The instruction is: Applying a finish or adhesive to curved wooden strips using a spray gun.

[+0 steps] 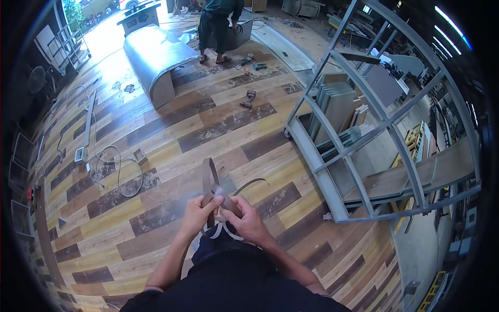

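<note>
A long, thin brown strip, which looks like edge banding, is looped and curled in front of my body. My left hand is closed on it, thumb and fingers pinching a curled part. Close beside it, my right hand grips another turn of the same strip, its thumb toward the left hand. One loop stands up beyond the left hand, and a loose tail arcs off to the right. Pale curls of strip hang below the hands, against my dark clothes. Part of the coil is hidden by my fingers.
A wheeled metal frame rack with boards stands at right. Ahead lie a cordless drill and a curved silver panel; a person bends beyond. A cable winds across the plank-patterned floor at left.
</note>
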